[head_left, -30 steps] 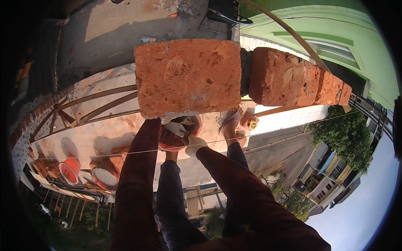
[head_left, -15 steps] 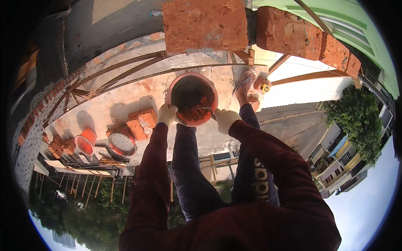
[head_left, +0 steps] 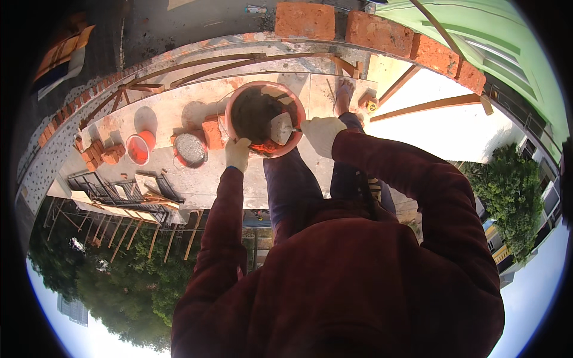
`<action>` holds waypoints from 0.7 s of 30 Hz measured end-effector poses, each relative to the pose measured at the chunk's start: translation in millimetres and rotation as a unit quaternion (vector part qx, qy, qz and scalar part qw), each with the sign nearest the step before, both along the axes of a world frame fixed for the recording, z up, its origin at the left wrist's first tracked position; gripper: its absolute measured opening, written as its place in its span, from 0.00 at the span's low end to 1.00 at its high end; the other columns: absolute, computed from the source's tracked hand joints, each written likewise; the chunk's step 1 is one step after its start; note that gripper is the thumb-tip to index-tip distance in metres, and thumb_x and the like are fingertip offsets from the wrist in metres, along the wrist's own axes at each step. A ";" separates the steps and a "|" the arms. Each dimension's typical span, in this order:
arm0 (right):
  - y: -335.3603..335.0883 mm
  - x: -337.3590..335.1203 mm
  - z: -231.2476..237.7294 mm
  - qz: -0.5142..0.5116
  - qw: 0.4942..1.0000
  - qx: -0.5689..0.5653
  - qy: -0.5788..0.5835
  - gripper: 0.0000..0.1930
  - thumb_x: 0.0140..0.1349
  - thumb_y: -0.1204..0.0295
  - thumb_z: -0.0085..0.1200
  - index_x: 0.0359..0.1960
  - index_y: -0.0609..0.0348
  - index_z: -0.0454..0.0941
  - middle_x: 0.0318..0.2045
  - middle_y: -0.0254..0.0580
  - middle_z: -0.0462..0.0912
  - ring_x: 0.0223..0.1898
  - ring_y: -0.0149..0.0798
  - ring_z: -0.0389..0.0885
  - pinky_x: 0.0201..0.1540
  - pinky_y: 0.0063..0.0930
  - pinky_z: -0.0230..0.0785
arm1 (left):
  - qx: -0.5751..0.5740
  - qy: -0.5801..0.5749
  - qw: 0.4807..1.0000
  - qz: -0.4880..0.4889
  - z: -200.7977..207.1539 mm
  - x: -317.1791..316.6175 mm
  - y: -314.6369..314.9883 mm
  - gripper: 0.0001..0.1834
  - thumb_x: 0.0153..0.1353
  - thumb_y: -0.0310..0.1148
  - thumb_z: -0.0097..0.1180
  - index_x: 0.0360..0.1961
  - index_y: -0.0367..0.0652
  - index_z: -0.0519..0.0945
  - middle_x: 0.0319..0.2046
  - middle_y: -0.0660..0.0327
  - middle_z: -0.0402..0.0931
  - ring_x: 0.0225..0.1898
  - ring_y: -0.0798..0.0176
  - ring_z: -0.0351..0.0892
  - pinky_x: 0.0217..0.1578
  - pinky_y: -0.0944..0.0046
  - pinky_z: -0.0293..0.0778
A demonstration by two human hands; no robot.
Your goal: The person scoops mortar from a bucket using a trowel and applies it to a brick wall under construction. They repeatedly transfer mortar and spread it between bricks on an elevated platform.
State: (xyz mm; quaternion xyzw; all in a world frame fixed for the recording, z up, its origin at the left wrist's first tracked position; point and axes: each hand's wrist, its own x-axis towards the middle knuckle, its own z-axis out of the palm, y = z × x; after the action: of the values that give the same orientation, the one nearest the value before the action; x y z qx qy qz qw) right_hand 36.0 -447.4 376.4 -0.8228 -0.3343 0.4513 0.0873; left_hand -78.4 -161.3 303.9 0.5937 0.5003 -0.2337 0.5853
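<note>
An orange-red bucket [head_left: 292, 107] in front of me holds wet grey mortar [head_left: 250, 113]. My left hand [head_left: 237, 154], in a pale work glove, is closed on the bucket's near left rim. At the bucket's right side my right hand [head_left: 323, 134], gloved too, is closed around the handle of a trowel. The trowel's blade [head_left: 280, 128] lies inside the bucket against the mortar, partly coated. The handle itself is mostly hidden by the glove.
A row of red bricks [head_left: 379, 31] tops the wall ahead. Left of the bucket are loose bricks [head_left: 213, 132], a bucket of grey mix [head_left: 190, 150] and a smaller red bucket [head_left: 138, 150]. Wooden braces [head_left: 209, 67] run along the wall. A yellow tape measure [head_left: 371, 107] lies near my foot.
The view has shifted with my body leaning forward, and the brick row appears smaller. My right hand has moved up along the bucket's side, and the trowel blade now shows plainly inside.
</note>
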 end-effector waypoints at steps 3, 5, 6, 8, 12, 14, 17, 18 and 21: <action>-3.0 3.6 30.8 -0.003 0.999 0.039 -0.015 0.10 0.61 0.71 0.55 0.42 0.61 0.78 0.31 0.50 0.87 0.32 0.52 0.89 0.33 0.45 0.80 | -0.004 -0.040 0.999 0.015 41.0 -7.1 -4.5 0.11 0.57 0.25 0.59 0.42 0.38 0.77 0.31 0.65 0.77 0.30 0.68 0.75 0.30 0.66 0.71; 2.9 10.5 58.1 0.027 0.999 0.031 -0.019 0.10 0.60 0.71 0.55 0.41 0.62 0.78 0.28 0.51 0.87 0.31 0.52 0.89 0.32 0.46 0.79 | -0.011 -0.054 0.997 0.054 69.3 -17.9 -9.5 0.12 0.57 0.24 0.58 0.43 0.38 0.77 0.33 0.64 0.78 0.31 0.68 0.77 0.31 0.66 0.73; 4.1 13.4 69.3 0.042 0.999 0.023 -0.020 0.10 0.60 0.71 0.55 0.40 0.62 0.78 0.27 0.52 0.87 0.30 0.52 0.89 0.32 0.46 0.79 | -0.017 -0.061 0.995 0.073 78.2 -21.8 -12.5 0.12 0.58 0.23 0.57 0.44 0.37 0.77 0.33 0.63 0.78 0.31 0.67 0.78 0.32 0.66 0.73; 5.3 25.6 87.7 0.067 0.997 0.027 -0.036 0.14 0.60 0.69 0.54 0.44 0.65 0.75 0.26 0.53 0.87 0.26 0.51 0.88 0.27 0.47 0.77 | -0.017 -0.063 0.995 0.079 91.2 -25.9 -15.4 0.13 0.57 0.23 0.56 0.45 0.36 0.79 0.35 0.63 0.79 0.33 0.68 0.77 0.36 0.66 0.74; 1.8 35.5 104.1 0.074 0.994 0.045 -0.069 0.15 0.59 0.69 0.55 0.44 0.66 0.75 0.26 0.54 0.87 0.27 0.52 0.89 0.27 0.47 0.78 | -0.019 -0.106 0.990 0.087 122.0 -22.6 -39.9 0.13 0.57 0.23 0.55 0.44 0.34 0.80 0.36 0.63 0.80 0.35 0.67 0.78 0.38 0.66 0.75; -1.6 44.4 104.0 0.071 0.992 0.044 -0.090 0.16 0.60 0.68 0.56 0.44 0.67 0.75 0.27 0.55 0.87 0.27 0.52 0.89 0.27 0.47 0.79 | -0.004 -0.114 0.990 0.079 141.3 -13.7 -55.7 0.14 0.56 0.23 0.55 0.45 0.34 0.80 0.36 0.63 0.80 0.35 0.67 0.78 0.37 0.66 0.75; -14.1 44.1 91.4 0.073 0.992 0.047 -0.095 0.17 0.63 0.66 0.54 0.46 0.69 0.75 0.26 0.55 0.86 0.26 0.51 0.88 0.25 0.46 0.78 | 0.037 -0.148 0.987 0.053 160.6 -4.7 -81.1 0.17 0.55 0.23 0.54 0.47 0.34 0.80 0.36 0.63 0.81 0.34 0.66 0.79 0.37 0.65 0.75; -26.0 37.9 66.7 0.085 0.989 0.073 -0.097 0.18 0.64 0.65 0.52 0.46 0.70 0.75 0.26 0.55 0.86 0.24 0.50 0.88 0.23 0.45 0.78 | 0.052 -0.167 0.984 0.042 161.3 3.0 -90.8 0.17 0.55 0.23 0.54 0.47 0.34 0.80 0.36 0.63 0.81 0.34 0.66 0.80 0.36 0.65 0.76; -29.4 47.9 96.0 -0.012 0.993 0.021 0.113 0.21 0.67 0.62 0.48 0.48 0.72 0.75 0.25 0.54 0.84 0.20 0.47 0.85 0.20 0.43 0.76 | 0.086 -0.152 0.983 0.052 160.7 5.2 -99.1 0.20 0.53 0.23 0.54 0.49 0.34 0.80 0.34 0.63 0.81 0.33 0.66 0.79 0.35 0.65 0.75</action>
State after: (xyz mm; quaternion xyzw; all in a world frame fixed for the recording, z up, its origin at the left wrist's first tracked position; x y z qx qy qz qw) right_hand 83.9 -476.8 472.4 -0.7682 -0.3221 0.5334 0.1471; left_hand -73.2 -260.5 464.5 0.6439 0.4535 -0.0659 0.6127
